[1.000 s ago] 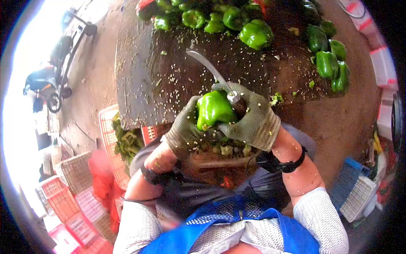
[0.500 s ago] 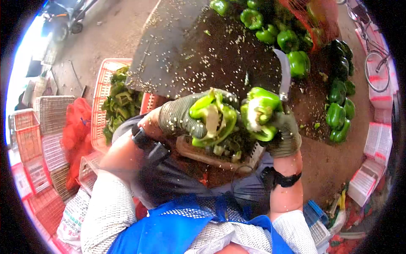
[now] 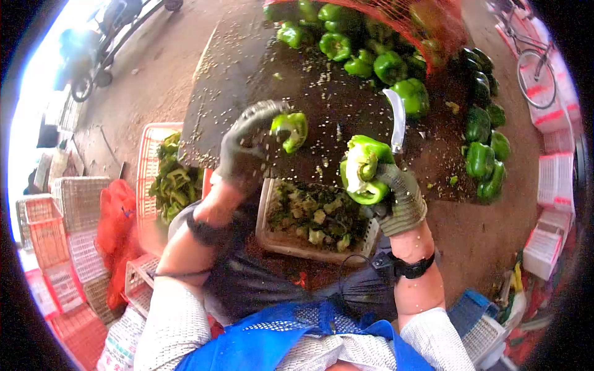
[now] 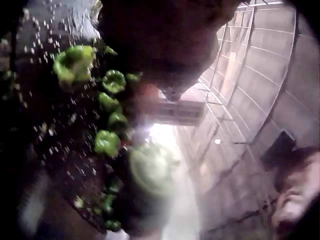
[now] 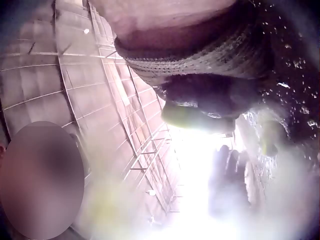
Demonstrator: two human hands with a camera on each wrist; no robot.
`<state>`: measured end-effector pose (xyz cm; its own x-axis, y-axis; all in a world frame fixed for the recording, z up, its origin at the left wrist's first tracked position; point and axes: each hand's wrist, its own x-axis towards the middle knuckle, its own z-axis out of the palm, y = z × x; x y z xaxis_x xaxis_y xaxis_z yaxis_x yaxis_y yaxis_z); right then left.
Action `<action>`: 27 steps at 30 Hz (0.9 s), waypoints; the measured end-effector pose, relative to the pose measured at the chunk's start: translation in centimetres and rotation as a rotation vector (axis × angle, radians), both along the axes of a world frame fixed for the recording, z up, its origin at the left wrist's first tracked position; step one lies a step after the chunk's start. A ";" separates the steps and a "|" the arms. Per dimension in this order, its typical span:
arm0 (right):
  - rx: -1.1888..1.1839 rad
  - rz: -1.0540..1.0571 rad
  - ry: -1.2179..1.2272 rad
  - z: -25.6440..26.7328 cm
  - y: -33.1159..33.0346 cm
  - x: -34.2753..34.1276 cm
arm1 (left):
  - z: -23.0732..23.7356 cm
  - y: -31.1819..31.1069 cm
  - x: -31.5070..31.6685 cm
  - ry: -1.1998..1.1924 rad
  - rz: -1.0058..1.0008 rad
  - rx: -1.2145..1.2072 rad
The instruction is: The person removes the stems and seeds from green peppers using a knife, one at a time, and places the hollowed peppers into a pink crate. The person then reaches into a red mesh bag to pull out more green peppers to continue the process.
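My gloved left hand (image 3: pixel 247 142) is raised over the near left part of the dark board, its fingers spread in the right wrist view. Beside its fingertips in the head view is a torn piece of green bell pepper (image 3: pixel 292 131); in the left wrist view this pepper piece (image 4: pixel 74 65) shows apart from the hand. My gloved right hand (image 3: pixel 399 198) grips an opened bell pepper (image 3: pixel 366 170), its pale core side facing left. The same hand holds a knife (image 3: pixel 396 120) whose curved blade points away from me, its handle hidden in the glove.
Seeds litter the dark board (image 3: pixel 241 80). Whole green peppers (image 3: pixel 391 67) and a red net (image 3: pixel 396 15) lie at its far side, more peppers (image 3: pixel 479 159) along its right. A tub (image 3: pixel 309 247) of cores stands before my lap, an orange crate (image 3: pixel 147 179) of pepper pieces at left.
The whole pepper between both hands has been pulled apart. My left hand has moved left and away from me, its piece now off the fingers. The right hand keeps the other part and the knife.
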<state>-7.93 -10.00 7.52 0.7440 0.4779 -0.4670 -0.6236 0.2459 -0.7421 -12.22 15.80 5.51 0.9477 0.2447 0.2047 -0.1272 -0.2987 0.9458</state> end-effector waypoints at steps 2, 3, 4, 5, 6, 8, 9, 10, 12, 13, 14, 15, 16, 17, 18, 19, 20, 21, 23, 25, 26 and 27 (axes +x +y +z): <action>0.062 -0.027 -0.052 -0.8 0.5 0.3 | 2.1 -2.1 -1.5 0.154 -0.132 -0.277; 0.058 0.006 -0.056 -1.0 0.5 0.5 | 3.0 -3.7 -1.8 0.262 -0.163 -0.363; 0.037 -0.016 -0.093 -1.2 0.5 0.4 | 3.4 -4.9 -1.7 0.288 -0.264 -0.468; 0.015 -0.033 -0.129 -1.4 0.6 0.2 | 3.3 -6.0 -1.6 0.472 -0.251 -0.541; -0.006 -0.050 -0.164 -1.4 0.7 0.1 | 3.2 -6.4 -1.4 0.460 -0.313 -0.600; -0.082 -0.071 -0.280 -0.9 1.0 0.1 | 2.4 -7.1 -0.6 0.471 -0.365 -0.703; -0.117 -0.086 -0.338 -0.6 1.1 0.2 | 2.0 -7.5 -0.4 0.425 -0.383 -0.696; -0.150 -0.111 -0.359 -0.3 1.1 0.2 | 1.7 -7.8 -0.2 0.382 -0.403 -0.688; -0.132 -0.140 -0.303 -0.4 1.5 -0.1 | -0.2 -8.4 0.3 0.341 -0.453 -0.714; -0.125 -0.150 -0.271 -0.5 1.8 -0.4 | -0.5 -8.2 0.8 0.393 -0.521 -0.678; -0.220 -0.252 -0.345 -1.4 2.3 -0.8 | -0.7 -7.7 1.2 0.445 -0.587 -0.641; -0.289 -0.188 -0.411 -2.2 2.6 -1.0 | -0.8 -7.3 1.5 0.496 -0.649 -0.606; -0.343 -0.160 -0.432 -2.4 2.5 -1.6 | -0.8 -6.6 1.4 0.618 -0.728 -0.525; -0.398 -0.128 -0.452 -2.5 2.5 -2.0 | -0.7 -6.4 1.3 0.626 -0.760 -0.610; -0.408 -0.101 -0.456 -2.4 2.3 -2.2 | -0.5 -6.3 1.1 0.638 -0.794 -0.700; -0.416 -0.080 -0.457 -2.2 2.3 -2.3 | -0.3 -6.2 0.9 0.654 -0.830 -0.788; -0.421 -0.065 -0.460 -2.1 2.4 -2.3 | -0.3 -6.3 0.8 0.594 -0.853 -0.813; -0.380 -0.016 -0.420 -2.1 2.2 -2.1 | -0.5 -6.3 0.7 0.591 -0.832 -0.783; -0.300 0.085 -0.337 -2.0 1.7 -1.6 | -0.9 -6.2 0.3 0.587 -0.787 -0.729; -0.275 0.147 -0.338 -0.7 1.8 -1.8 | -2.1 -6.2 -0.1 0.532 -0.867 -0.791; -0.298 0.201 -0.354 0.0 1.8 -1.8 | -1.6 -6.0 -0.6 0.562 -0.900 -0.833; -0.319 0.258 -0.368 0.5 1.8 -1.8 | -1.2 -5.7 -1.1 0.609 -0.929 -0.924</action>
